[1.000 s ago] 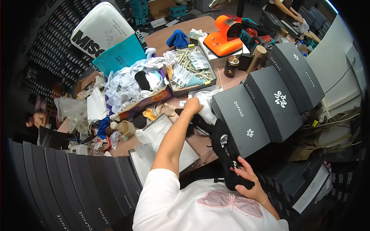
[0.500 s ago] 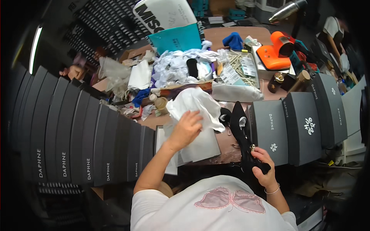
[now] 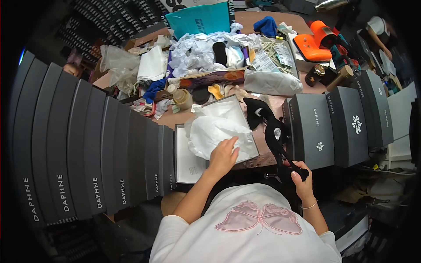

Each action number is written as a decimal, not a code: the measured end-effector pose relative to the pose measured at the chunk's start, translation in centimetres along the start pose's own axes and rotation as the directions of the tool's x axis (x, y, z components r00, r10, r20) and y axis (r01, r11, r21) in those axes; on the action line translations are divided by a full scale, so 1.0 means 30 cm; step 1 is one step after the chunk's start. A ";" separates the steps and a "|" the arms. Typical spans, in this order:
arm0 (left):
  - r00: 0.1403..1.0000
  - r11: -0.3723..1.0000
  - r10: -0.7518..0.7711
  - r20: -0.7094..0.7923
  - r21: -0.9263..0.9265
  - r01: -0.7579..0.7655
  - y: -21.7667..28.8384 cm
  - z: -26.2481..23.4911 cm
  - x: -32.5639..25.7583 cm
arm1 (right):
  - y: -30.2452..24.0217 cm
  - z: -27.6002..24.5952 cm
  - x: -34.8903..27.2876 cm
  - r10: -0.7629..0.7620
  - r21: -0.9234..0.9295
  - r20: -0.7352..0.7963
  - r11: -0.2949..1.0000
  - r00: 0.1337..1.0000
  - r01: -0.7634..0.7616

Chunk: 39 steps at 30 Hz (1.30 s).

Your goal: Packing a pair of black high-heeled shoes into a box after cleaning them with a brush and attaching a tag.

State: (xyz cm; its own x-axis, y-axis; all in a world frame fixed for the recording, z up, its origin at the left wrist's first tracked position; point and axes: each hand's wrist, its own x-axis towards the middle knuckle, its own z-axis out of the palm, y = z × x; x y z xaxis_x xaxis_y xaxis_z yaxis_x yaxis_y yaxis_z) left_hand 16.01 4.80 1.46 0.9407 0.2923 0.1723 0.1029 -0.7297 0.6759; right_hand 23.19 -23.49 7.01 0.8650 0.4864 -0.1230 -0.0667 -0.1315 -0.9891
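Your right hand (image 3: 299, 174) was clamped around one end of a black high-heeled shoe (image 3: 271, 131), which stretched away from you over the table edge, and your fingers hid the part you gripped, so it could not be told whether that was the heel or the toe. Your left hand (image 3: 222, 154) lay flat and open-fingered on the crumpled white tissue paper (image 3: 218, 128) that filled an open shoe box (image 3: 240, 104), well apart from the other hand; the box floor was wholly covered by the paper. A white box lid (image 3: 187, 161) lay just left of the box, its near corner hidden under your forearm. To your left stood a curving row of dark grey shoe boxes (image 3: 87, 144) with white lettering on their ends, the farthest ones lost in the dark rim of the view. To your right, three more dark grey boxes (image 3: 337, 122) carried small white flower emblems, the outermost cut short by shadow. Behind the open box the brown table (image 3: 263, 149) was heaped with clutter: a teal paper bag (image 3: 199, 21) at the far edge, a mound of white wrapping (image 3: 195, 55), a clear plastic bag (image 3: 116, 63), a white pouch (image 3: 272, 82), and a tray of paper tags (image 3: 274, 55) too small to make out. An orange tool (image 3: 313, 44) sat at the far right, and beyond it another person's arm was only half visible.
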 end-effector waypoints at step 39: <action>0.621 0.372 -0.582 -0.525 -0.851 -0.371 0.026 -0.368 -0.152 | -0.067 0.254 0.094 0.132 0.388 0.652 0.788 0.746 -0.478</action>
State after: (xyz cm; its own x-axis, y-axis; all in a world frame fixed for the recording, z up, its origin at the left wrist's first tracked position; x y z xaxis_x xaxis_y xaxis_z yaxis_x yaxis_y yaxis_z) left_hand 8.24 9.73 9.10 0.3542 0.9309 0.0896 -0.5855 0.1460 0.7974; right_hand 21.98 -15.27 8.02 0.3124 0.9093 -0.2750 -0.6596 -0.0008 -0.7516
